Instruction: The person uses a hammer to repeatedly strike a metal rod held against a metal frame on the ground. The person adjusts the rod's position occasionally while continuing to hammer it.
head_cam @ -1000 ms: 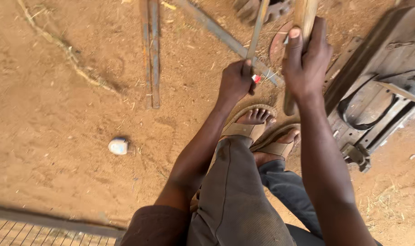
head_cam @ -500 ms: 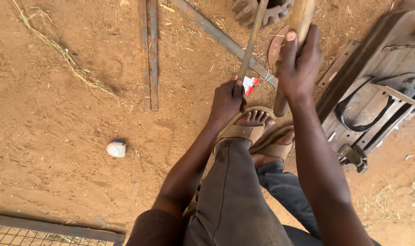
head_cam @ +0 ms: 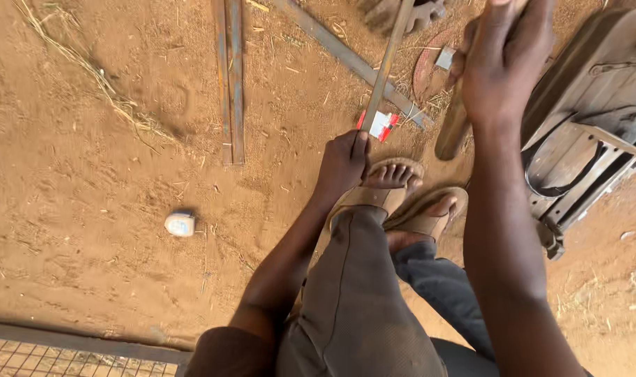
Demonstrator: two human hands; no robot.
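Left hand [head_cam: 342, 162]: centre frame, fist closed around a thin metal rod [head_cam: 386, 66] running to the top edge.
Right hand [head_cam: 503, 59]: upper right, wrapped around a wooden handle [head_cam: 453, 129].
Label: red-and-white tag [head_cam: 379, 125] beside the rod.
Lower left: small white lump [head_cam: 180, 224] on dirt.

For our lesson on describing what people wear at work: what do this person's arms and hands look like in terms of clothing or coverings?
Both hands are bare: no gloves, rings, watch or bands show on the left hand or the right hand. Both forearms are uncovered too. A dark brown sleeve ends just above the left elbow. The right arm's sleeve lies outside the picture.
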